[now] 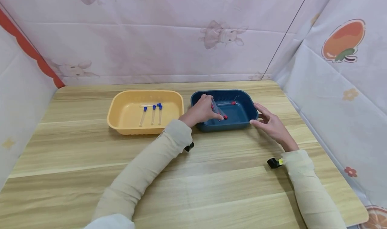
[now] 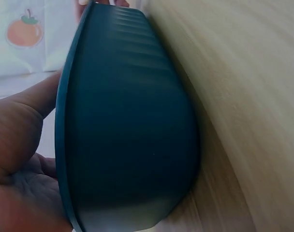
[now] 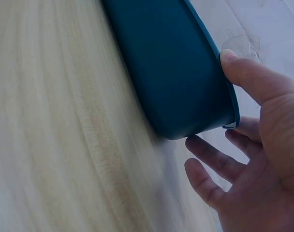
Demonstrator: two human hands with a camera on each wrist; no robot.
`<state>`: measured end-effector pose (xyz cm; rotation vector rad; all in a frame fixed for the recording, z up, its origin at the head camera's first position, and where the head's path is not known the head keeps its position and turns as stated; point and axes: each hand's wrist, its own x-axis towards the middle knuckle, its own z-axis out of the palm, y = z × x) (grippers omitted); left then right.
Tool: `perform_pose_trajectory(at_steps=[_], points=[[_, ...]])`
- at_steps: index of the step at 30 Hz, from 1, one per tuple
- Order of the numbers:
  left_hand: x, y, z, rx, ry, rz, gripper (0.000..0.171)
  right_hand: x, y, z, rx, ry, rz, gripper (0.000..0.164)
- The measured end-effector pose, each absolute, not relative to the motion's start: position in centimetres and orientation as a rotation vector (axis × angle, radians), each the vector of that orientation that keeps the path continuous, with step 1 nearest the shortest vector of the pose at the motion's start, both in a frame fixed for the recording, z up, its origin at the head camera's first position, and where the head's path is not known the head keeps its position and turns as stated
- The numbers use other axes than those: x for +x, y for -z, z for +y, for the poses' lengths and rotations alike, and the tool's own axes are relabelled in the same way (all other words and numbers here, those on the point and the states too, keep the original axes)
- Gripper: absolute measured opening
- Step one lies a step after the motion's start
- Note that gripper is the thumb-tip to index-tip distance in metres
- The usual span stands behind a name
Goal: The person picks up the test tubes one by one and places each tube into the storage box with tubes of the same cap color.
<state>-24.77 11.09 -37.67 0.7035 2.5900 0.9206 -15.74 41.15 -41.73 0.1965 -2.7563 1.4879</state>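
My left hand (image 1: 202, 110) reaches over the near left rim into a dark blue bin (image 1: 242, 121). Between its fingers and thumb are clear tubes with red caps (image 1: 225, 117), which it pinches; the fingertips are partly hidden. In the left wrist view the bin wall (image 2: 127, 116) covers the fingers and the tubes. Another red-capped tube (image 1: 226, 103) lies farther back on the bin floor. At the bin's right end my right hand (image 1: 272, 125) holds the corner, its thumb (image 3: 234, 60) against the rim and its fingers around the outer end wall.
To the left stands a yellow bin (image 1: 116, 116) holding several clear tubes with blue caps (image 1: 154, 107). Both bins are on a wood-grain table (image 1: 211, 182), near its back edge. Printed cloth walls (image 1: 169, 51) rise behind and on both sides.
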Motion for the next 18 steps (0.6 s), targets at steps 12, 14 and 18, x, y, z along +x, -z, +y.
perform_pose_trajectory(at_steps=[12, 14, 18], points=[[-25.3, 38.2, 13.2, 0.583, -0.681, 2.627, 0.065, -15.8, 41.8, 41.4, 0.188, -1.467, -2.780, 0.075], [-25.3, 38.4, 13.5, 0.555, -0.682, 2.617, 0.070, -15.8, 41.8, 41.4, 0.190, -1.458, -2.785, 0.075], [-25.3, 38.7, 14.1, 0.492, -0.649, 2.607, 0.082, -15.9, 41.7, 41.5, 0.195, -1.434, -2.798, 0.075]])
